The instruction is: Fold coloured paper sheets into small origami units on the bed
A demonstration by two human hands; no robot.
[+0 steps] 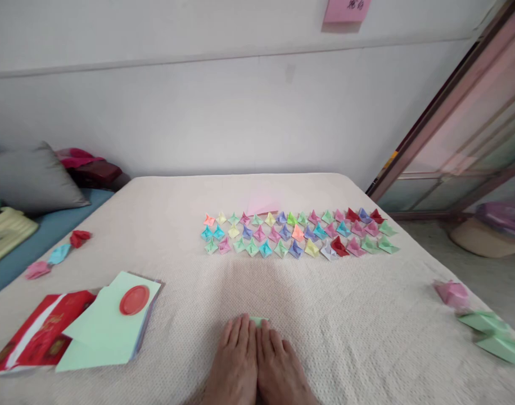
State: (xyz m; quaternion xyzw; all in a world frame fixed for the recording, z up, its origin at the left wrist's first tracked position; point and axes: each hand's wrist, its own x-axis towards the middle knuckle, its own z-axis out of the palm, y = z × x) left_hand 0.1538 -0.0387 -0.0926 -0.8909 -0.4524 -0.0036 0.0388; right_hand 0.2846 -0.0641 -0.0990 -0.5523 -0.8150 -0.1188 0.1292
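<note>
Side by side, my left hand [235, 363] and my right hand [281, 364] lie flat at the near middle of the table, palms down, fingers stretched forward. Both press on a light green piece of paper [258, 321]. Only its far edge shows past the fingertips; the rest is hidden, so its folded shape cannot be made out. Beyond the hands stand three rows of small folded paper boats [280, 249] in many colours. To the left lies a stack of light green paper sheets [99, 337] with a round red lid [134, 300] on top.
A red packet [42, 329] touches the paper stack. Folded pieces in red, blue and pink paper [38, 270] lie along the left edge. At the right edge are a pink folded paper [452, 295] and green folded papers [493, 334]. A pink sheet [263, 202] lies behind the rows.
</note>
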